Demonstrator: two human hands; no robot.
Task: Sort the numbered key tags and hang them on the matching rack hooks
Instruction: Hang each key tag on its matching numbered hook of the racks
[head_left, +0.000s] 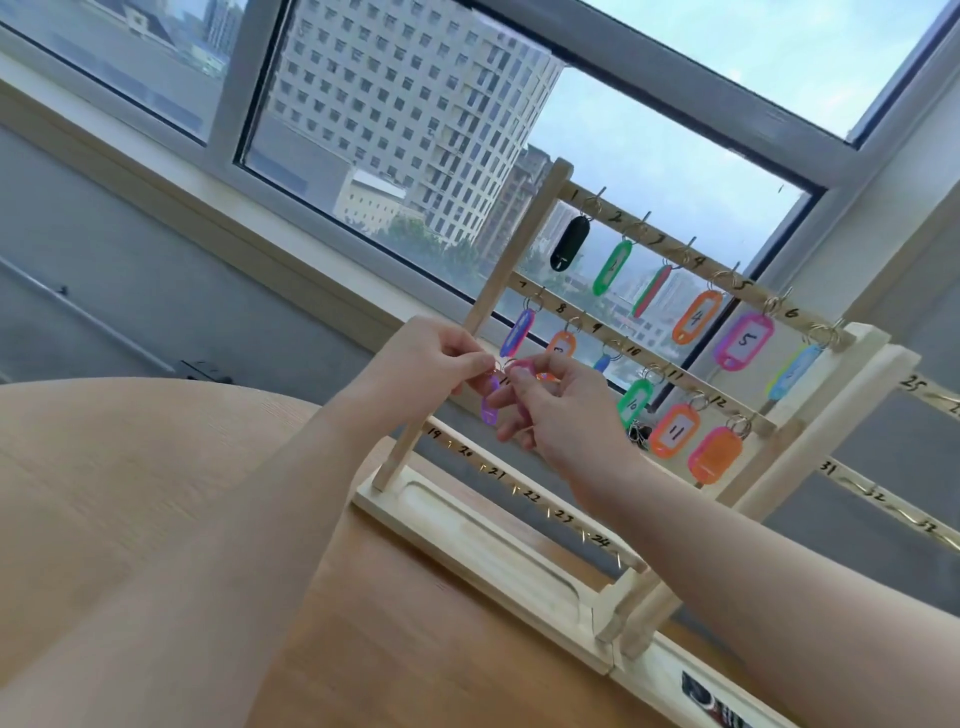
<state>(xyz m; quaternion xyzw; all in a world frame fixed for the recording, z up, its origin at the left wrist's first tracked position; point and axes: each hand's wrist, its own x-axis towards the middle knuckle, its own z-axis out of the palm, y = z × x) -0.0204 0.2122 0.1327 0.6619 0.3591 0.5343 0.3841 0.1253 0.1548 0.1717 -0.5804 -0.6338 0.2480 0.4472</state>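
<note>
We see a light wooden table (130, 519) filling the lower left, the wooden rack's base (483, 525) resting on it at centre.

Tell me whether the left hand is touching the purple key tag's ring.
Touching. In the head view the left hand pinches the small metal ring at its fingertips, and the purple key tag hangs below it.
</note>
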